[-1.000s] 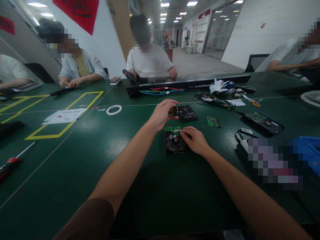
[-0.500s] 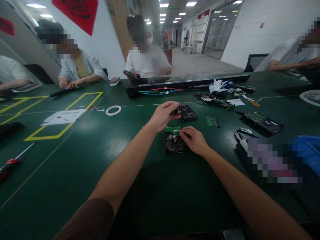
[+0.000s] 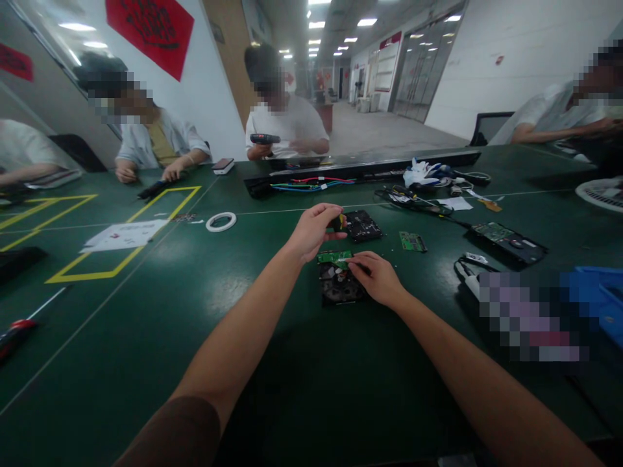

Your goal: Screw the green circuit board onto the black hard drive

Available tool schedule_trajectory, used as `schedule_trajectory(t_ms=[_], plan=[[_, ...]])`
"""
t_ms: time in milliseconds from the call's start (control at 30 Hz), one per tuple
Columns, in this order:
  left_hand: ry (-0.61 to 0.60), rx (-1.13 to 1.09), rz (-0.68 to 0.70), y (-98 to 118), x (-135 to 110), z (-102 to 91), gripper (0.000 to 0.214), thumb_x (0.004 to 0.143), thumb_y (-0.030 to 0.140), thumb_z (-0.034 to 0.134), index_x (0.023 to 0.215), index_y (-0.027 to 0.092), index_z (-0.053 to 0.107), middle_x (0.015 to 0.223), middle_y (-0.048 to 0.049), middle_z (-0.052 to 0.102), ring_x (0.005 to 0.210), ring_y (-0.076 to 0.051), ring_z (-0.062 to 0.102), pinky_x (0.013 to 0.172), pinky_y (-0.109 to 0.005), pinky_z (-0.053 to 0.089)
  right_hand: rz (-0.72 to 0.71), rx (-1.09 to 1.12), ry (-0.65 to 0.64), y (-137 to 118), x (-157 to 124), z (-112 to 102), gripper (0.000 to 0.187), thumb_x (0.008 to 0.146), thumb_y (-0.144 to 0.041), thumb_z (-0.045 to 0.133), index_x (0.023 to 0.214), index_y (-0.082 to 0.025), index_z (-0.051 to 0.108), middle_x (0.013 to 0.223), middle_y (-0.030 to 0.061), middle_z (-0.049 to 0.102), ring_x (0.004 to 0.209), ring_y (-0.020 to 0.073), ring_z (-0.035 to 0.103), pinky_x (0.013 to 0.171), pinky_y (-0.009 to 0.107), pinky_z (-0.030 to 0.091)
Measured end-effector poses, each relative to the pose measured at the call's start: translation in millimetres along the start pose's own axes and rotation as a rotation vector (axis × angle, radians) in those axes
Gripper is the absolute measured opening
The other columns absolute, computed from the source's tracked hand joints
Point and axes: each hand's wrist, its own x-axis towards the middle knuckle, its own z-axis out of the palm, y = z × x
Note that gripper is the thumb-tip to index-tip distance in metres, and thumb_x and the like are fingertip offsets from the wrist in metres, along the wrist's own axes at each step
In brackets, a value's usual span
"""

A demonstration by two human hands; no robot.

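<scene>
My left hand [image 3: 316,232] is closed around a small black-and-yellow object [image 3: 338,222], mostly covered by the fingers; its kind is unclear. Just below it lies a hard drive [image 3: 341,290] with a green circuit board [image 3: 333,258] along its far end. The fingertips of my right hand [image 3: 378,277] are pinched together at the right edge of that board. A small pale tip shows there, too small to name. Behind my left fingers rests a second dark hard drive [image 3: 363,226]. A loose green circuit board [image 3: 413,241] lies to its right.
Rightward are another hard drive [image 3: 509,241] on a cable, white gloves [image 3: 422,174] and a blue bin [image 3: 603,292]. A white tape ring [image 3: 220,222], a paper sheet [image 3: 124,235] and a screwdriver [image 3: 24,327] lie leftward. Several people sit around the table.
My hands keep nearly the same pose; the view has tilted slightly. Across the table, a person's power screwdriver is now held level, and a person at left has shifted a dark tool rightward.
</scene>
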Motion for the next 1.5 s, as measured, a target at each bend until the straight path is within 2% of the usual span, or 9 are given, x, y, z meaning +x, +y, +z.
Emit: schedule_trajectory(t_ms=[367,500,733,900,1167,1333,1500], plan=[[-0.017,-0.04,-0.018,-3.3,2.2,-2.2,0.014,0.088,0.029,0.065,0.094,0.016,0.064,0.096,-0.0091,0.071,0.089,-0.019,0.069,0.077,-0.039,0.062,0.002,0.001,-0.004,1.4,-0.5,0.5,0.026,0.099,-0.036,0.059,0.113,-0.025,0.078,0.115,0.0099,0.072,0.111,0.0258,0.067,0.1,0.044,0.054],[-0.02,-0.038,-0.021,-2.2,0.5,-1.0,0.017,0.088,0.032,0.065,0.094,0.017,0.065,0.096,-0.0085,0.071,0.088,-0.018,0.068,0.076,-0.036,0.062,0.003,0.001,0.0,1.1,-0.7,0.2,0.026,0.1,-0.036,0.058,0.113,-0.026,0.078,0.115,0.0089,0.072,0.111,0.0251,0.067,0.1,0.044,0.054],[-0.034,0.063,0.027,2.0,-1.6,-0.6,0.016,0.082,0.031,0.068,0.086,0.016,0.072,0.101,-0.0083,0.067,0.091,-0.018,0.062,0.065,-0.027,0.059,0.015,0.011,0.0,2.5,-0.1,1.1,0.025,0.099,-0.036,0.059,0.112,-0.026,0.078,0.114,0.0088,0.072,0.11,0.0246,0.068,0.098,0.042,0.055],[-0.036,0.069,0.031,-0.4,0.2,-3.0,0.019,0.083,0.031,0.063,0.089,0.015,0.073,0.09,-0.008,0.066,0.084,-0.018,0.063,0.06,-0.027,0.057,0.01,0.011,0.0,2.6,-0.2,1.6,0.026,0.1,-0.036,0.058,0.113,-0.026,0.078,0.115,0.0088,0.072,0.111,0.0244,0.068,0.1,0.042,0.054],[-0.004,-0.007,-0.01,-1.4,0.8,-1.6,0.015,0.084,0.028,0.061,0.093,0.017,0.066,0.089,-0.0081,0.07,0.083,-0.019,0.067,0.069,-0.034,0.06,0.007,0.014,0.011,0.4,0.1,0.7,0.025,0.099,-0.036,0.059,0.112,-0.026,0.078,0.114,0.0087,0.072,0.109,0.0248,0.068,0.099,0.042,0.055],[-0.004,-0.012,0.017,-0.5,0.4,0.1,0.011,0.087,0.027,0.061,0.091,0.017,0.065,0.089,-0.0074,0.071,0.082,-0.018,0.069,0.072,-0.032,0.059,0.009,0.008,0.01,0.4,0.4,1.1,0.025,0.099,-0.036,0.059,0.111,-0.027,0.078,0.114,0.0087,0.072,0.109,0.0249,0.068,0.099,0.043,0.055],[0.0,-0.005,0.019,-4.6,2.9,0.0,0.016,0.091,0.033,0.062,0.091,0.017,0.066,0.09,-0.0078,0.072,0.082,-0.017,0.069,0.071,-0.029,0.058,0.019,0.006,0.009,0.8,-0.1,1.6,0.025,0.098,-0.036,0.059,0.112,-0.027,0.078,0.114,0.0085,0.073,0.11,0.0252,0.068,0.1,0.044,0.055]])
